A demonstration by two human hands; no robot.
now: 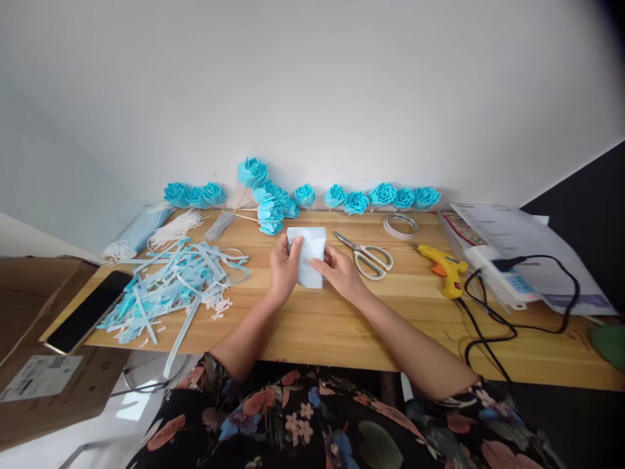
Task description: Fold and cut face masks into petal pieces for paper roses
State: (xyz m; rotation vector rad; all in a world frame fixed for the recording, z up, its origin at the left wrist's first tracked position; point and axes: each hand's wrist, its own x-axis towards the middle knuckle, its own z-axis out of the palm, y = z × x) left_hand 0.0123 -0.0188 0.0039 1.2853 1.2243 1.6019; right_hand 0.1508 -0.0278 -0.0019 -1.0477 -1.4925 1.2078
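Observation:
Between my two hands, over the middle of the wooden table, is a folded pale blue sheet (314,246), thin and soft like mask fabric. My left hand (284,267) grips its left edge, thumb lying on top. My right hand (340,270) pinches the right side, with the thumb across the front face. The fingers behind the sheet are hidden. Just right of it lie scissors (364,251) with pale handles, blades slightly apart. Behind my hands, blue handmade flowers (271,212) rest along the wall, a few on thin sticks.
A pile of blue and white strips (170,286) covers the table's left side, beside a phone (90,311). Flat blue masks (141,231) and white cords (178,228) lie behind it. At right are a tape roll (400,226), yellow glue gun (446,266), power strip (502,277) and black cables.

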